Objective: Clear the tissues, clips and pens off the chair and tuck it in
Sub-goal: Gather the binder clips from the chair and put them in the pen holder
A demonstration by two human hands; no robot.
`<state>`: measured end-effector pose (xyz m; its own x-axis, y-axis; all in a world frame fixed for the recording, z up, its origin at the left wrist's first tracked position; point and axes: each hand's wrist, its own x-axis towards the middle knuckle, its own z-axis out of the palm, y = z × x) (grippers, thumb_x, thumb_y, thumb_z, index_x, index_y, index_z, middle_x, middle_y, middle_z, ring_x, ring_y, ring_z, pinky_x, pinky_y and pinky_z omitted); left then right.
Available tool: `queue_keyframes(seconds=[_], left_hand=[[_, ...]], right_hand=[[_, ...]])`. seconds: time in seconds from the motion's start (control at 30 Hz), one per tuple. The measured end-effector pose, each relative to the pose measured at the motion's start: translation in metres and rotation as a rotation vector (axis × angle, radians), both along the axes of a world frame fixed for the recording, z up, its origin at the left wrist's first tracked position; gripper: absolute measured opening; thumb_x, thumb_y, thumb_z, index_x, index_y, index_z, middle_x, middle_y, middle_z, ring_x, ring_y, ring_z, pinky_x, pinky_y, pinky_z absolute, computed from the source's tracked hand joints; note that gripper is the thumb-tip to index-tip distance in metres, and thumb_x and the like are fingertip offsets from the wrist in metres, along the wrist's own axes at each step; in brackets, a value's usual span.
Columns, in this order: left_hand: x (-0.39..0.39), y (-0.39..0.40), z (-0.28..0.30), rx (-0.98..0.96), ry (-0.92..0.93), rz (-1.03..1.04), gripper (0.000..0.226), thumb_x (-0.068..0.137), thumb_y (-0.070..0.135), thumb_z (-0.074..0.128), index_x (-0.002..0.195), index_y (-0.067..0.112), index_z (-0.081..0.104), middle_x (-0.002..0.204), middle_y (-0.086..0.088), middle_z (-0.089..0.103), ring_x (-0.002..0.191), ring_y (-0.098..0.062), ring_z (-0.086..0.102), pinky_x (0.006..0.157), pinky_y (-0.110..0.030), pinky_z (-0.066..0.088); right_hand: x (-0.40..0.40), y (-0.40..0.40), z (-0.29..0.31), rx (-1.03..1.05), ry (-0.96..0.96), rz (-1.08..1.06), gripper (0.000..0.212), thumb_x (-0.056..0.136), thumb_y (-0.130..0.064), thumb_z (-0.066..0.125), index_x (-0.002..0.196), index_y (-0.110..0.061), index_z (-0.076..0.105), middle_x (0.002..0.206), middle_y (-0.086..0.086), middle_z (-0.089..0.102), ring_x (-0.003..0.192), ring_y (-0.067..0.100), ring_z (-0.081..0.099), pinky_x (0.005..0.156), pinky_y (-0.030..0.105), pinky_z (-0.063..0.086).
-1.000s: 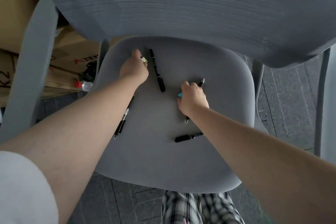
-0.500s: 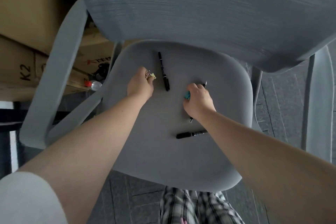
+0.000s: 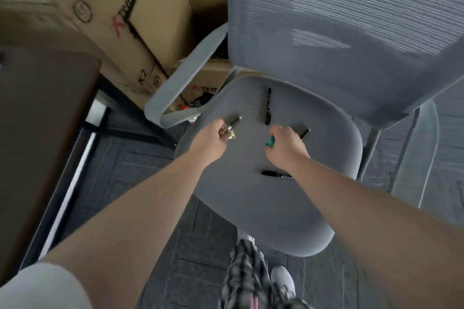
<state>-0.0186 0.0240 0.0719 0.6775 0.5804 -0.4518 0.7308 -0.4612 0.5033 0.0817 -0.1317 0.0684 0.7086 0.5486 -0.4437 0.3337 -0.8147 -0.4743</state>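
Note:
A grey office chair seat (image 3: 271, 203) lies below me. My left hand (image 3: 209, 139) is over its left side, shut on a yellow binder clip (image 3: 229, 133). A pen tip (image 3: 234, 121) pokes out just past that hand. My right hand (image 3: 286, 144) is over the seat's middle, shut on a teal binder clip (image 3: 270, 142). Behind my right hand a thin black pen (image 3: 305, 133) lies on the seat. One black marker (image 3: 268, 109) lies lengthwise near the backrest. Another black marker (image 3: 276, 173) lies crosswise, partly under my right forearm.
The mesh backrest (image 3: 339, 20) rises at the upper right. A grey armrest (image 3: 185, 88) curves at the left, another armrest (image 3: 416, 163) at the right. Cardboard boxes (image 3: 113, 12) are stacked behind. A dark desk top (image 3: 37, 133) is at the left. My shoe (image 3: 282, 280) stands on the grey floor.
Both hands have lifted a little off the seat with their clips. The view has swung left, which brings the desk and boxes into sight. The pens on the seat have not moved.

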Motion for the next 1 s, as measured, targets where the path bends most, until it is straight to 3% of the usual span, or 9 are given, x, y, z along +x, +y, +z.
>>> queue_keyframes(seconds=[0.1, 0.2, 0.33, 0.47, 0.6, 0.77, 1.0], left_hand=[[-0.053, -0.018, 0.030, -0.004, 0.018, 0.086, 0.017, 0.094, 0.030, 0.051, 0.087, 0.017, 0.044, 0.069, 0.002, 0.051, 0.072, -0.030, 0.059, 0.074, -0.048, 0.057], [-0.106, -0.036, 0.056, -0.008, 0.009, 0.179, 0.014, 0.095, 0.030, 0.050, 0.094, 0.016, 0.049, 0.075, 0.002, 0.054, 0.075, -0.028, 0.061, 0.071, -0.043, 0.057], [-0.181, -0.052, 0.084, 0.025, -0.007, 0.296, 0.014, 0.096, 0.031, 0.048, 0.086, 0.020, 0.046, 0.073, 0.005, 0.052, 0.070, -0.022, 0.053, 0.057, -0.030, 0.040], [-0.253, -0.051, 0.107, 0.073, 0.016, 0.382, 0.017, 0.097, 0.029, 0.047, 0.097, 0.012, 0.051, 0.084, -0.002, 0.058, 0.074, -0.023, 0.055, 0.062, -0.033, 0.041], [-0.322, -0.031, 0.128, 0.112, 0.002, 0.493, 0.018, 0.097, 0.029, 0.047, 0.098, 0.012, 0.053, 0.086, -0.002, 0.059, 0.075, -0.023, 0.056, 0.065, -0.033, 0.042], [-0.406, 0.005, 0.149, 0.158, -0.037, 0.610, 0.020, 0.097, 0.027, 0.048, 0.082, 0.015, 0.043, 0.072, 0.003, 0.048, 0.070, -0.022, 0.048, 0.063, -0.031, 0.038], [-0.512, 0.082, 0.171, 0.225, -0.097, 0.716, 0.015, 0.095, 0.026, 0.051, 0.088, 0.013, 0.049, 0.081, -0.002, 0.054, 0.076, -0.027, 0.050, 0.066, -0.030, 0.037]], right_hand=[[-0.032, -0.004, 0.027, 0.023, -0.009, 0.109, 0.026, 0.087, -0.013, 0.053, 0.111, -0.006, 0.050, 0.114, 0.014, 0.050, 0.105, 0.035, 0.050, 0.078, 0.035, 0.042], [-0.065, -0.006, 0.046, 0.014, -0.010, 0.240, 0.021, 0.086, -0.015, 0.054, 0.105, -0.008, 0.049, 0.107, 0.012, 0.050, 0.096, 0.032, 0.050, 0.074, 0.034, 0.044], [-0.112, 0.011, 0.073, 0.005, -0.047, 0.421, 0.025, 0.085, -0.018, 0.056, 0.107, -0.008, 0.051, 0.112, 0.014, 0.054, 0.097, 0.034, 0.053, 0.076, 0.036, 0.045], [-0.165, 0.046, 0.105, 0.040, -0.088, 0.605, 0.028, 0.086, -0.017, 0.056, 0.112, -0.007, 0.051, 0.116, 0.017, 0.052, 0.104, 0.037, 0.053, 0.081, 0.038, 0.044], [-0.229, 0.091, 0.129, 0.124, -0.114, 0.754, 0.026, 0.085, -0.016, 0.056, 0.109, -0.008, 0.052, 0.112, 0.016, 0.054, 0.098, 0.034, 0.055, 0.075, 0.035, 0.042], [-0.316, 0.154, 0.149, 0.177, -0.116, 0.866, 0.030, 0.087, -0.017, 0.059, 0.114, -0.008, 0.051, 0.113, 0.014, 0.055, 0.094, 0.029, 0.057, 0.078, 0.036, 0.050], [-0.437, 0.244, 0.167, 0.244, -0.117, 0.937, 0.031, 0.086, -0.017, 0.061, 0.115, -0.008, 0.053, 0.111, 0.013, 0.058, 0.095, 0.027, 0.059, 0.083, 0.036, 0.053]])
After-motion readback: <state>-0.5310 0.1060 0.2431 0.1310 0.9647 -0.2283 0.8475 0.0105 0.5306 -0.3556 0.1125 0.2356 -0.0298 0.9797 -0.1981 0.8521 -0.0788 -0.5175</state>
